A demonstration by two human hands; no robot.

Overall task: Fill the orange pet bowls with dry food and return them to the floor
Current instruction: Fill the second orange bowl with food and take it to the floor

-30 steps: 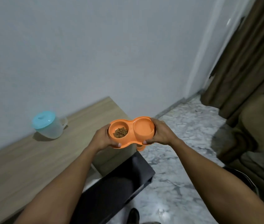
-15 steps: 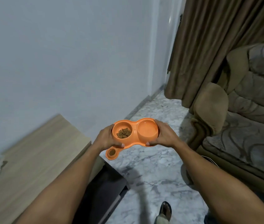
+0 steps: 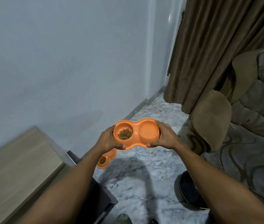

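I hold the orange double bowl in both hands, left hand and right hand clamped on its ends, above the marble floor; kibble fills only its left cup, a second orange bowl already lies below, so setting down remains.

orange double bowl, brown kibble, grey marbled floor

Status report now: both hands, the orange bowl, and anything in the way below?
Left hand and right hand grip double bowl, level. Kibble in left cup only. Second orange bowl on floor below-left; dark round object near sofa.
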